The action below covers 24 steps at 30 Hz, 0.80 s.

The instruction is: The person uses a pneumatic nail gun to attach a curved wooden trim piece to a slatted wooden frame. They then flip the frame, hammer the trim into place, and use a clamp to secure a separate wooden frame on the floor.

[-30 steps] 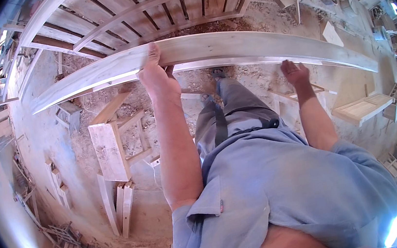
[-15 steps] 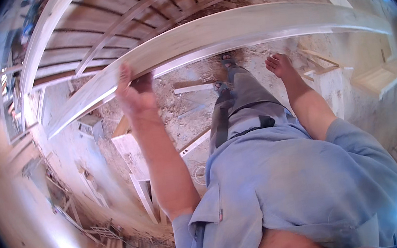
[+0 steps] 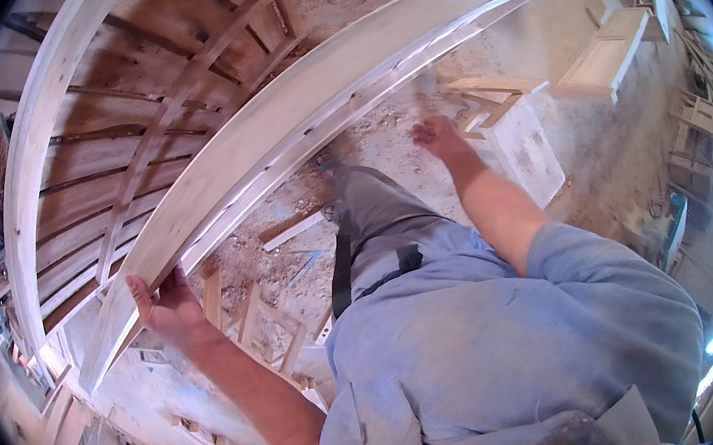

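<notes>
Holding the long pale plank (image 3: 292,116) near its lower end, your left hand (image 3: 165,304) is wrapped around the board's underside edge, fingers curled up over it, so that hand is closed on the plank. Your right hand (image 3: 439,138) hangs in the air just below the plank's middle stretch, apart from the wood; it is blurred, so you cannot tell whether its fingers are spread or curled.

The plank's long axis runs from low at your left, past your left hand, up and away to the far right of the view, crossing in front of your body at a slant. It lies above and ahead of both hands, over the sawdust-strewn floor (image 3: 381,132). Your left hand is the only one on it; the right is close to the mid-span but not bearing any of it.

Behind the plank stands a slatted wooden frame (image 3: 145,141), and to your right a white block (image 3: 529,154) with wood offcuts on top sits on the floor, with a panelled wooden door piece (image 3: 606,58) farther off.

Against a second ago, the plank has swung from nearly level across the view to this steep slant, your left hand has dropped low and to the left with it, and your right hand, which then rested on the board, has come off it.
</notes>
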Tool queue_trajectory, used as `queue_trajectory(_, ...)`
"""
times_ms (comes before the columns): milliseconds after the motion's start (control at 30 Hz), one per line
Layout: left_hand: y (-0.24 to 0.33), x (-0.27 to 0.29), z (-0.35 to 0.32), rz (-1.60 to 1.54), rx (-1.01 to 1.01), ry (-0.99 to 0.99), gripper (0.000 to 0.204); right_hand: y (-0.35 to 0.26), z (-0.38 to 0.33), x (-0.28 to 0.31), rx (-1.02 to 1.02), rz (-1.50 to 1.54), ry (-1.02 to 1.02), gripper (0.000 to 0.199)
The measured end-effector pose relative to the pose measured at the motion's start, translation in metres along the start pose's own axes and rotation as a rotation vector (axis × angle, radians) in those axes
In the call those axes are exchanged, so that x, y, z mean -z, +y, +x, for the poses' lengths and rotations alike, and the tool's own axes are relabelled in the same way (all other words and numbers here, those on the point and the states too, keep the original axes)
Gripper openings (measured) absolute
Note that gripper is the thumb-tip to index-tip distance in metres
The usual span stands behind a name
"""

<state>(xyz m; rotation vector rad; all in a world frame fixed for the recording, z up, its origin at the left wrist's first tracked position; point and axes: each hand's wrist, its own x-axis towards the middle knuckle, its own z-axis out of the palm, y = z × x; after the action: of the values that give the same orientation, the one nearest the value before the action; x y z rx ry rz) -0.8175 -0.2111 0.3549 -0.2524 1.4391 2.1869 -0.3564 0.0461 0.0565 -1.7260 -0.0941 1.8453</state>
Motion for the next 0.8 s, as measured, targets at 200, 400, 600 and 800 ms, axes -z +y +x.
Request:
queue_trajectory(200,-0.001,-0.038,0.038,0.028,0.028,0.023,0.045,-0.123,0.093,0.028,-0.042,0.499,-0.650,0.038)
queue_trajectory(400,0.005,-0.032,0.022,-0.020,-0.002,0.038,0.056,-0.225,-0.008,-0.095,0.340,0.287,-0.244,0.048)
queue_trajectory(600,-0.013,-0.051,0.043,-0.043,-0.025,0.076,0.051,-0.253,-0.044,-0.136,0.399,0.253,-0.230,0.039)
queue_trajectory(800,-0.016,-0.048,0.026,-0.034,-0.042,0.090,0.045,-0.343,0.024,-0.001,0.496,0.324,0.079,0.029)
